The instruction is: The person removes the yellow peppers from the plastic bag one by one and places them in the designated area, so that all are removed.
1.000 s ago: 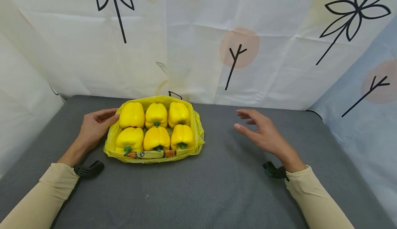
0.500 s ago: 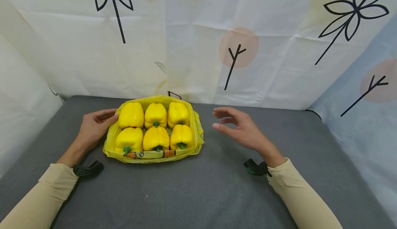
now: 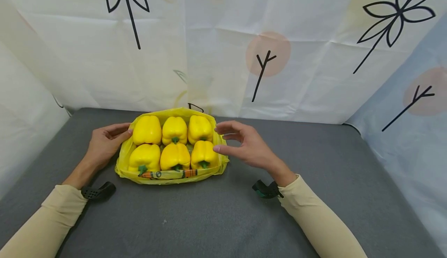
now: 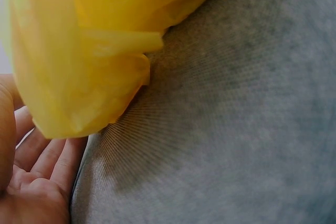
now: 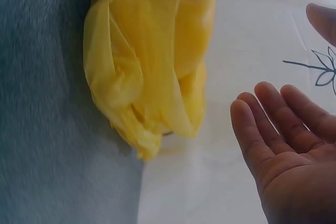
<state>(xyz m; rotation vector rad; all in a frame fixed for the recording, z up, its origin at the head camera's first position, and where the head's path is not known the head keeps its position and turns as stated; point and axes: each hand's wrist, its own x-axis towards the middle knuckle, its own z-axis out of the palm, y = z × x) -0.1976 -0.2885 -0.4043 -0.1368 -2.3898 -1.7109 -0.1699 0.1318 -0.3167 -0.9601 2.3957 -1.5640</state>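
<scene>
Several yellow bell peppers (image 3: 175,156) with green stems sit in two rows inside a yellow plastic bag (image 3: 167,179), its mouth spread wide around them. My left hand (image 3: 108,142) rests at the bag's left rim, thumb tip at the edge. In the left wrist view, its fingers (image 4: 50,158) lie relaxed behind the bag's crumpled side (image 4: 100,87). My right hand (image 3: 244,143) hovers at the right end with fingers spread, its thumb overlapping the front right pepper (image 3: 203,155) in the head view. The right wrist view shows a gap between that hand's fingertips and the bag (image 5: 142,77).
A dark grey cloth (image 3: 195,219) covers the table. Behind it hangs a pale sheet (image 3: 216,68) printed with leaves and twigs, continuing down both sides. Both wrists wear black straps (image 3: 98,191), and the sleeves (image 3: 314,215) are beige.
My right hand has moved left across the table, from well clear of the bag to its right end. My left hand, the bag and the peppers have stayed in place.
</scene>
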